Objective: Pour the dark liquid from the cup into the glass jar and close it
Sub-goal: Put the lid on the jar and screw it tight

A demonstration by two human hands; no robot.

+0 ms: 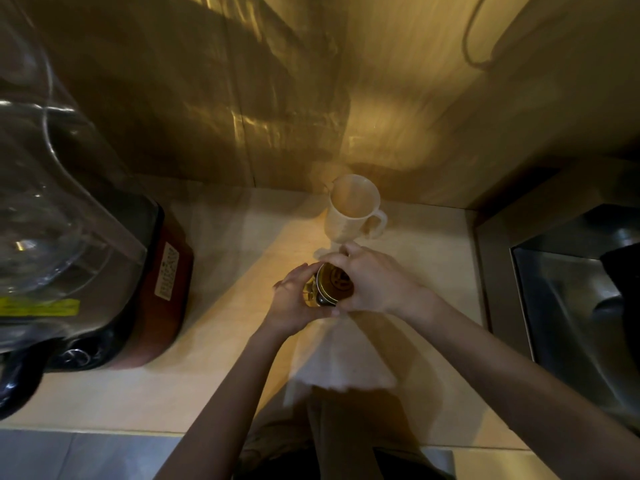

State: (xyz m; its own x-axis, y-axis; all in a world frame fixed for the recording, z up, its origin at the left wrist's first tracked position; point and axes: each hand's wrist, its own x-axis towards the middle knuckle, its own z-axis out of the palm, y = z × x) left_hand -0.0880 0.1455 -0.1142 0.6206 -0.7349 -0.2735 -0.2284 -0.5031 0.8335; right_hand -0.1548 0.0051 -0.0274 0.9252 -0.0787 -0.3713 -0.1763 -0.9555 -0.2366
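A small glass jar (311, 296) with dark liquid is held above the pale counter (221, 358), mostly hidden between my hands. My left hand (292, 301) wraps around the jar's side. A dark round metal lid (334, 280) sits on the jar's mouth, tilted toward me, and my right hand (375, 284) grips its rim from the right. Behind my hands stands a white cup (353, 211) with a handle on its right; its inside looks pale, with no dark liquid visible.
A blender with a clear jug (45, 188) and a red-brown base (162, 289) fills the left. A steel sink (581, 306) lies at the right. A white paper sheet (332, 362) lies under my arms. The wall rises close behind the cup.
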